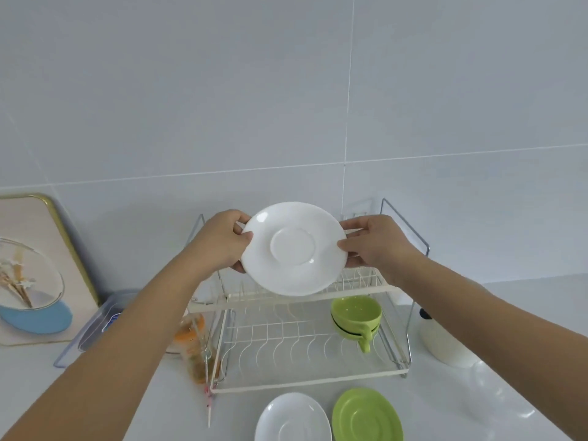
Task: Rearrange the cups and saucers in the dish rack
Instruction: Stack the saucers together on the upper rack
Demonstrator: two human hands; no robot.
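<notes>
Head view has you facing a two-tier white wire dish rack [305, 381] set against a grey tiled wall [286, 90]. Around it: a gold-rimmed tray with a flower print [35, 265] leans on the wall at the left, a clear plastic container [95, 326] lies beside it, a plastic bag with something orange inside [194, 348] sits against the rack's left end, and a white rounded container [442, 342] stands at its right end. Your forearms cross in front of the rack's left and right ends.

Your left hand [222, 241] and right hand [375, 243] each pinch an opposite edge of one white saucer [294, 248], held tilted toward you above the upper tier, underside ring showing; it hides part of that tier. On the lower tier, at the right, two green cups [356, 316] sit nested, handles toward you.

On the counter in front of the rack lie two more saucers, side by side: one white saucer on the counter [291, 418] and one green saucer [366, 415]. Count: three saucers, two cups.
</notes>
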